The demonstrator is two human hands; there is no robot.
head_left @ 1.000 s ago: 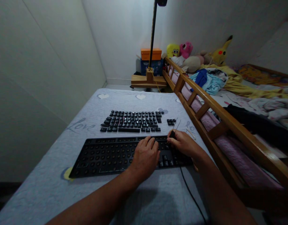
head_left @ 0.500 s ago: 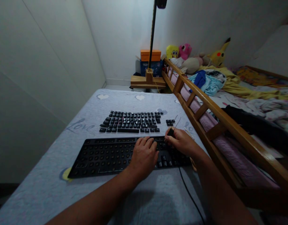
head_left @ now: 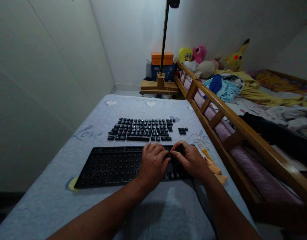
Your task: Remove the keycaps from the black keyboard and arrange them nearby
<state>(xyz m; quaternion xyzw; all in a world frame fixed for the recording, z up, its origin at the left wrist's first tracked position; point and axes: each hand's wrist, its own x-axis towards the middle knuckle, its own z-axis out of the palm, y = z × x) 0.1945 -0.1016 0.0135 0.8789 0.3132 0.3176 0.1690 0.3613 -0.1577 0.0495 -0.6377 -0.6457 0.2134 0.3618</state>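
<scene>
The black keyboard (head_left: 113, 168) lies flat beneath both hands, its long section to the left of the left hand (head_left: 153, 161) stripped down to rows of bare switches, with some keycaps seated just below the right hand's fingers. The left hand rests on the keyboard with fingers curled, thumb and fingertips close to those of the right hand; whether it pinches anything there I cannot tell. The right hand (head_left: 192, 160) grips a black-handled wire tool (head_left: 180, 148), whose thin wires stick out ahead of the knuckles. Beyond the left hand, loose keycaps (head_left: 143, 128) are laid out in keyboard order on the patterned cover (head_left: 68, 213), and a smaller cluster of keycaps (head_left: 182, 130) sits just beyond the right hand. Near that hand's outer side are a thin pale stick (head_left: 203, 142) and an orange cloth-like item (head_left: 215, 170), while a cable (head_left: 202, 203) runs from beneath it toward the person. Well beyond both hands, an orange box (head_left: 162, 58) stands on a blue box (head_left: 155, 71); their contents are hidden. Right of the hands, a wooden rail (head_left: 219, 103) edges a bed holding plush toys (head_left: 185, 54) and heaped clothes (head_left: 225, 90).
</scene>
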